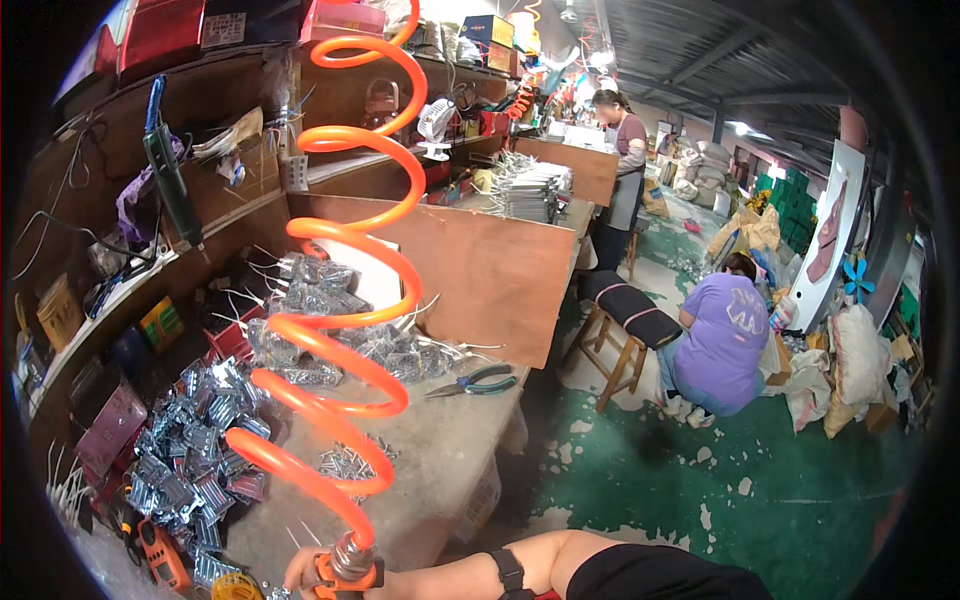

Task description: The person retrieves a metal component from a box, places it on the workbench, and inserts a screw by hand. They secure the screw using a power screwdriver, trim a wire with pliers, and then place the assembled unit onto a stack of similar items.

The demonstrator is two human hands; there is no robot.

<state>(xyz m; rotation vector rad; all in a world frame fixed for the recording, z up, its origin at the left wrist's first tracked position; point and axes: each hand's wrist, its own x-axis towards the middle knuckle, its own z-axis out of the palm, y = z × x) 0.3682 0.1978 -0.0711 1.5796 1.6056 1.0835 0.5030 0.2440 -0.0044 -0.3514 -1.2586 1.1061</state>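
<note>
We see one hand [305, 572] at the bottom edge, fingers wrapped tight round an orange tool [340, 578]; its forearm with a black strap [511, 572] comes in from the lower right, so we take it as the right hand. The other hand is out of view. The tool sits low over the near end of the bench [440, 450], and an orange coiled hose [340, 300] rises from its top up past the shelves.

Left of the hand lies another orange tool [160, 555] beside a heap of shiny metal brackets [195, 440]. Loose screws [345, 462] lie just right of the heap. Further up the bench lie green-handled pliers [475, 381], near a second pile of metal parts [330, 320]. A wooden board [480, 270] stands across the bench behind them. A power tool [170, 180] hangs at the left shelf.

On the green floor a person in purple [720, 340] crouches by a padded stool [625, 320]. Far back, another person [625, 150] stands at a bench.
</note>
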